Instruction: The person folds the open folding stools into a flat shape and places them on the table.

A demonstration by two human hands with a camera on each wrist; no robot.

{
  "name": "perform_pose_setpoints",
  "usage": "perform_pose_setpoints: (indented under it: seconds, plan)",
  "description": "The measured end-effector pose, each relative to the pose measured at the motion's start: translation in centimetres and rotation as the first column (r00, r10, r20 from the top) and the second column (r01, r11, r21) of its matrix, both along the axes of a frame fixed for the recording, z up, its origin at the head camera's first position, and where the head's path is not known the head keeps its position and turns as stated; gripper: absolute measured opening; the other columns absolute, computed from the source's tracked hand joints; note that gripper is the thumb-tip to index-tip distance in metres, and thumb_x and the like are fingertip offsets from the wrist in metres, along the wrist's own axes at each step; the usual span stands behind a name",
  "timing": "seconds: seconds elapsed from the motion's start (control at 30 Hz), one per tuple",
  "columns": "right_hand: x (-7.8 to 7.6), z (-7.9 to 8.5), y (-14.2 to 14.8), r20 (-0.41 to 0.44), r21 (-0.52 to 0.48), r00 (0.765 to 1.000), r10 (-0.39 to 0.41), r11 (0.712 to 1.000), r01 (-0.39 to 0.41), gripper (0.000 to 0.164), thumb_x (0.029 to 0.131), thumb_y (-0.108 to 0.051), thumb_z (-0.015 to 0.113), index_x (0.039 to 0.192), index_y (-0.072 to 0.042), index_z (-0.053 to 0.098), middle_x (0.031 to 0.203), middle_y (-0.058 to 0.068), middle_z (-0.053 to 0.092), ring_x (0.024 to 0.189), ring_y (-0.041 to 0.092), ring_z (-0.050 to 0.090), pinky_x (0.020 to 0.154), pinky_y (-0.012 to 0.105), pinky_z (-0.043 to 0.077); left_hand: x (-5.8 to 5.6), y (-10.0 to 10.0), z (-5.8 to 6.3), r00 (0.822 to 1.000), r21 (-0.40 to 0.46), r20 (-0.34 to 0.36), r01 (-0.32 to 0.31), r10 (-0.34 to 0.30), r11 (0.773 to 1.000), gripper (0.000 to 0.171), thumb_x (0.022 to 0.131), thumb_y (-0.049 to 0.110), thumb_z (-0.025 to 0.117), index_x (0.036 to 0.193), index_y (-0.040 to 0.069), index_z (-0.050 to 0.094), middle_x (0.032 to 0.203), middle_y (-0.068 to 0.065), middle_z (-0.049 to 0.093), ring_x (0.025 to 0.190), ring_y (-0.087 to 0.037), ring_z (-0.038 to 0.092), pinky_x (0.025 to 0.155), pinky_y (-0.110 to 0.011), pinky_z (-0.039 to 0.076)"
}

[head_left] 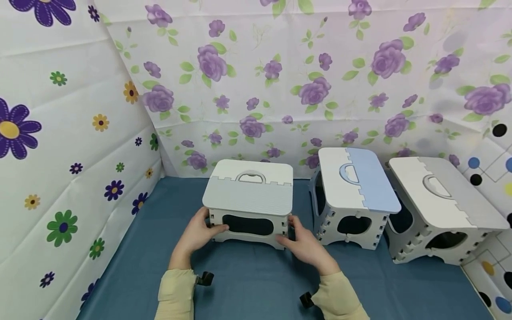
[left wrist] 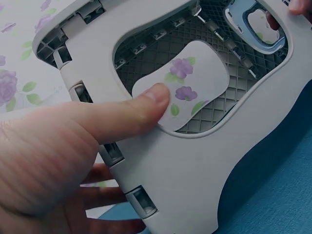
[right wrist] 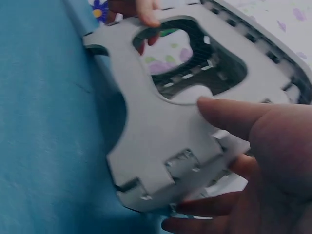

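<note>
A white-and-grey folding step stool (head_left: pixel 252 195) stands unfolded on the blue cloth, its carry handle on top. My left hand (head_left: pixel 201 232) grips its left side, thumb over the front panel by the oval cutout and fingers round the side edge. On the right side, my right hand (head_left: pixel 304 244) holds the stool the same way, thumb on the front panel (right wrist: pixel 151 122) and fingers along the hinged edge. Through the cutout in the left wrist view, the ribbed underside (left wrist: pixel 161 58) shows.
To the right stand two more unfolded stools, one white and blue (head_left: pixel 356 178), one white and grey (head_left: pixel 444 191). A purple-flowered sheet (head_left: pixel 256 102) hangs behind, and another flowered sheet (head_left: pixel 80 186) borders the left. Blue cloth (head_left: pixel 248 284) covers the surface.
</note>
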State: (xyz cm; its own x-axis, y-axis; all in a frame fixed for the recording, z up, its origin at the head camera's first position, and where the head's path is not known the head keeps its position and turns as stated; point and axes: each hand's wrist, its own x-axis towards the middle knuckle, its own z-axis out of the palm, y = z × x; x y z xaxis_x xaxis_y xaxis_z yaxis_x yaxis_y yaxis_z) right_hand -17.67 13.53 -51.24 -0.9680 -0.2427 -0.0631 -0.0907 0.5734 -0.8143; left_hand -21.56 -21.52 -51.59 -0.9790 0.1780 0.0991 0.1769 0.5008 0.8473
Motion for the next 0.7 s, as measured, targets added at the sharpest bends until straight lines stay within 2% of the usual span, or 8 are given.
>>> perform_pose_setpoints:
  seconds: [0.1,0.2,0.33,0.43,0.57,0.7]
  plan:
    - [0.1,-0.3,-0.8,-0.016,0.006,0.999,-0.046,0.999,0.046,0.078,0.101,-0.048,0.074,0.157,-0.006,0.039,0.147,0.021,0.059,0.119,0.035,0.067,0.096,0.056,0.054,0.0,0.3,-0.2,1.0,-0.023,0.025,0.016,-0.015,1.0,0.086,0.089,0.027,0.092,0.159,0.013,0.045,0.148,-0.017,0.057,0.129,-0.037,0.06,0.098,-0.055,0.055]
    - [0.2,-0.4,-1.6,-0.025,0.019,0.996,-0.087,0.996,0.088,0.081,0.099,-0.051,0.077,0.155,-0.007,0.039,0.131,0.02,0.068,0.098,0.028,0.071,0.082,0.05,0.056,0.1,0.6,-0.4,0.999,-0.076,0.033,0.004,-0.002,0.997,0.089,0.088,0.032,0.093,0.159,0.009,0.044,0.144,-0.019,0.062,0.125,-0.037,0.065,0.098,-0.055,0.055]
    - [0.3,-0.2,-2.5,-0.02,0.054,0.99,-0.138,0.989,0.139,0.09,0.095,-0.065,0.074,0.156,-0.009,0.038,0.123,0.021,0.071,0.087,0.027,0.071,0.073,0.048,0.056,0.3,0.8,-0.3,0.999,-0.131,0.019,-0.034,0.036,0.991,0.075,0.087,0.032,0.093,0.147,0.006,0.056,0.126,-0.016,0.072,0.106,-0.029,0.072,0.087,-0.051,0.059]
    - [0.3,-0.3,-2.9,-0.038,0.068,0.984,-0.175,0.982,0.177,0.087,0.095,-0.066,0.073,0.153,-0.01,0.042,0.117,0.019,0.073,0.078,0.024,0.069,0.065,0.043,0.053,0.4,0.9,-0.3,0.999,-0.137,0.029,-0.033,0.037,0.99,0.062,0.089,0.031,0.091,0.139,0.006,0.063,0.118,-0.012,0.074,0.097,-0.023,0.072,0.082,-0.047,0.059]
    - [0.4,-0.7,-3.3,-0.073,0.064,0.976,-0.205,0.976,0.209,0.076,0.098,-0.056,0.074,0.147,-0.007,0.045,0.108,0.018,0.074,0.069,0.02,0.065,0.057,0.038,0.049,0.4,1.0,-0.5,0.998,-0.124,0.051,-0.019,0.026,0.992,0.061,0.093,0.031,0.087,0.142,0.006,0.061,0.121,-0.013,0.073,0.097,-0.022,0.071,0.082,-0.046,0.058]
    - [0.5,-0.9,-3.6,-0.074,0.054,0.973,-0.221,0.973,0.225,0.08,0.098,-0.05,0.075,0.153,-0.004,0.039,0.109,0.022,0.074,0.071,0.021,0.068,0.057,0.039,0.051,0.3,0.9,-0.6,0.998,-0.116,0.066,-0.016,0.023,0.993,0.065,0.095,0.031,0.085,0.148,0.005,0.057,0.126,-0.015,0.071,0.103,-0.025,0.07,0.085,-0.048,0.057]
